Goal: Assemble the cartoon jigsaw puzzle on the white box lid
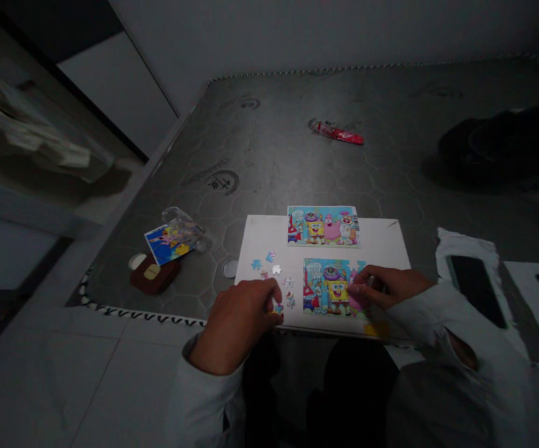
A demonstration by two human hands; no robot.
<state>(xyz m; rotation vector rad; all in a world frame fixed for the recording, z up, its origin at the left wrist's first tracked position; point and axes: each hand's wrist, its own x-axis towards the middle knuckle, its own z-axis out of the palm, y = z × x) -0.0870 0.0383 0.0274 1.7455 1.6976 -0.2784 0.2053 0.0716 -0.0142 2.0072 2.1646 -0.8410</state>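
Note:
My left hand is at the lower left of a white board, its thumb and forefinger closed on a small puzzle piece. Several loose puzzle pieces, some with their pale backs up, lie just beyond it. A partly assembled cartoon jigsaw puzzle rests flat on the board. Over its right part is my right hand, fingers bent together and touching the puzzle; what they pinch, if anything, is hidden. Above the puzzle lies a printed reference picture with the same characters.
To the left are a clear plastic bottle, a cartoon card, a brown case and a round lid. A red packet lies farther back. A phone is at right, near a dark bag.

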